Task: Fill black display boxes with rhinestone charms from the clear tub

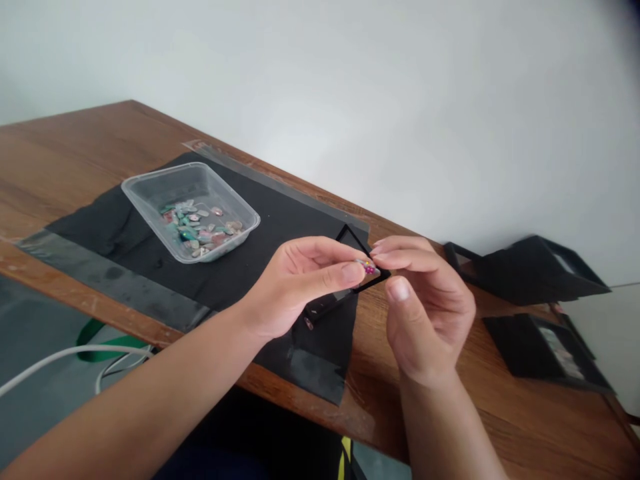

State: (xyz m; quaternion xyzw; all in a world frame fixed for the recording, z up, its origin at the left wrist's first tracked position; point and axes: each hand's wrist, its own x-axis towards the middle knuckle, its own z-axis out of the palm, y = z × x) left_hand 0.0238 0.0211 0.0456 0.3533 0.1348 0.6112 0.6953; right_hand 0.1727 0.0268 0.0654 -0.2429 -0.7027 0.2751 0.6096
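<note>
Between the thumb and index finger of my left hand (300, 280) is a small grey decorated piece (369, 267) with pink and yellow gem-like spots. My right hand (430, 307) is beside it, thumb apart from the curved fingers. Its fingertips are close to the piece; whether they touch it I cannot tell. Behind and below both hands lies a black-edged frame (375, 283), largely covered by them. Near its lower left end a small pinkish item (309, 324) shows. A clear plastic tub (235, 207) to the left holds several small green, pink and whitish pieces (200, 230).
A black sheet (280, 217) is fixed to the wooden table (75, 147) with clear tape. On the right stand black display boxes (530, 267), one with pale pieces behind a window (560, 353). A white cable (65, 360) hangs below the front edge; a wall rises behind.
</note>
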